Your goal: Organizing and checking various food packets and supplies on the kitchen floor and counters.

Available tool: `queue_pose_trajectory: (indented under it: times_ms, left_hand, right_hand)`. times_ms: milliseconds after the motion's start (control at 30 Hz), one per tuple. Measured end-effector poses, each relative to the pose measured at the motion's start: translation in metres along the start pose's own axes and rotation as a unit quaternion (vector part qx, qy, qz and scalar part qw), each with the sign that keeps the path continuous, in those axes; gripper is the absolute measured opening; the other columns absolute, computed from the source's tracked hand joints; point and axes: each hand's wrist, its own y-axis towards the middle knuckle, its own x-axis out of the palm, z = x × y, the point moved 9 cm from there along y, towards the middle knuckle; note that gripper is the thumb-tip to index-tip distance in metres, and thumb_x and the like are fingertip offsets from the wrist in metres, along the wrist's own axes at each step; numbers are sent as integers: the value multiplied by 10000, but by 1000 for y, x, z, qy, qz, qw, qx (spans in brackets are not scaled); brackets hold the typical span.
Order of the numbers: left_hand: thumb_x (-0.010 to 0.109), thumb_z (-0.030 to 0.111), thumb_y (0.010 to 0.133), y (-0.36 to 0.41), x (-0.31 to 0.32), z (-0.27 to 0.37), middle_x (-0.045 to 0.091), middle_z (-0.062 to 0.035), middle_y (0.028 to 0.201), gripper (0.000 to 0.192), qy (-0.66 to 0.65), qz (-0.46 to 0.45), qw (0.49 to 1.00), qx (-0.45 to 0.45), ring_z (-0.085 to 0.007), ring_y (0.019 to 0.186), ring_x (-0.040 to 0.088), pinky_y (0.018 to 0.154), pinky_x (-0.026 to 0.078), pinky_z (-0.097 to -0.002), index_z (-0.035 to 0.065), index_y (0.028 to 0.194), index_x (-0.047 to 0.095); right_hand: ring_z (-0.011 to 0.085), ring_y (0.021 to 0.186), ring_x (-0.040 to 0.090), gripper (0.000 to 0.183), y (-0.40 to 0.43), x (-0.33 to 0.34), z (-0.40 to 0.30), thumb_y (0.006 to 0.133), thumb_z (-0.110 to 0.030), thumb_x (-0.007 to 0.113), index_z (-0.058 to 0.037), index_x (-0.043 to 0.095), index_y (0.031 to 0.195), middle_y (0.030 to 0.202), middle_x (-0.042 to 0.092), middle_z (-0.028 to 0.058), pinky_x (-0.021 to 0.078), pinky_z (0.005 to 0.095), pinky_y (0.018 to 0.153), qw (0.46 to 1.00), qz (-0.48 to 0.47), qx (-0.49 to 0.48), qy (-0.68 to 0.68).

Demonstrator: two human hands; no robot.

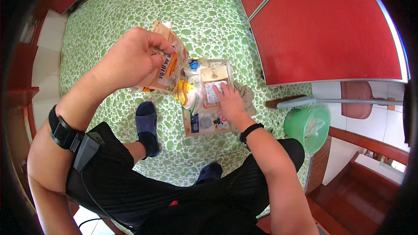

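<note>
My left hand (138, 55) is bent over a packet with a printed label and an orange strip (172, 64), at a brown cardboard box (160, 29). Its thumb and forefinger curl at the packet, but whether they grip it is unclear. Fingers spread, my right hand (232, 102) rests on a packet with a white label (211, 92) in an open carton (192, 133). Around that packet are a tan packet (214, 73), a yellow-and-white plastic package (184, 94) and a clear bag with a blue print (193, 64).
A crumpled greyish cloth or bag (245, 96) lies beside the carton. To the right stand a green bucket (294, 127) holding clear plastic and a long-handled broom (295, 102). A red cabinet (326, 32) rises at upper right. My slippered feet flank the near floor.
</note>
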Motion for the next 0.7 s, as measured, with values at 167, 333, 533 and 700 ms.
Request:
queue_pose_trajectory:
  times_ms: [167,333,533,700]
  left_hand:
    - [649,-28,874,-3,0,-1,758,-109,917,245,-26,-2,999,21,-130,835,682,781,568,-313,-50,1099,744]
    - [652,-23,876,-7,-3,1,747,-95,880,245,-15,-14,1000,0,-119,799,670,741,554,-301,-44,1099,749]
    - [669,-10,861,-6,-4,-5,735,-89,823,229,-47,1,999,-8,-124,753,669,695,552,-316,-26,1069,763]
    - [678,-1,838,1,-4,-5,732,-116,796,247,-18,7,1000,-4,-159,736,687,698,565,-334,-2,1065,775]
  right_hand:
    - [326,1360,511,790,12,21,12,821,-205,778,-134,458,1540,1506,495,179,391,441,1100,998,45,1,-36]
    - [311,1245,622,723,14,8,20,803,-177,779,-123,528,1479,1453,569,182,424,448,1099,996,85,-18,20]
    - [314,1291,612,552,-1,-18,51,853,1,712,-84,605,1388,1470,597,121,541,439,1016,946,109,85,295]
    - [206,1167,666,368,-18,-54,78,1007,-11,606,14,601,1374,1366,656,112,561,352,987,695,142,152,688]
